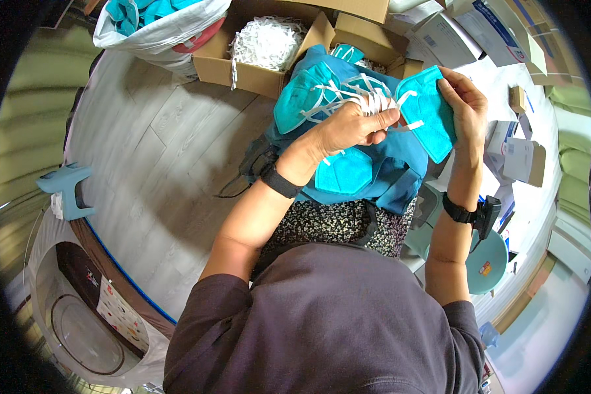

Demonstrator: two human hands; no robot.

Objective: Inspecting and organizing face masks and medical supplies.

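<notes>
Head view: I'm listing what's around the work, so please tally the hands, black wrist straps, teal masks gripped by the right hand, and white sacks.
Hands: 2, left hand and right hand
Black wrist straps: 2
Teal mask in the right hand: 1
White sack: 1
Total: 6

- Loc. type: home rm. (apparent), in use as informal work area.
- Flr.: lt. grey wood-look planks point(138, 125).
- Drapes: green curtains point(39, 118), L & R sides.
- Furn.: sm. blue plastic stool point(67, 178), L; fabric enclosure point(88, 369) w/ rounded openings, lower L.
- Work signs: open cardbd. box point(262, 79) w/ white straps point(269, 43); white sack point(138, 44) w/ teal pcs.; teal masks point(433, 108) in hands & on lap; cartons point(443, 39) scattered, R.
</notes>
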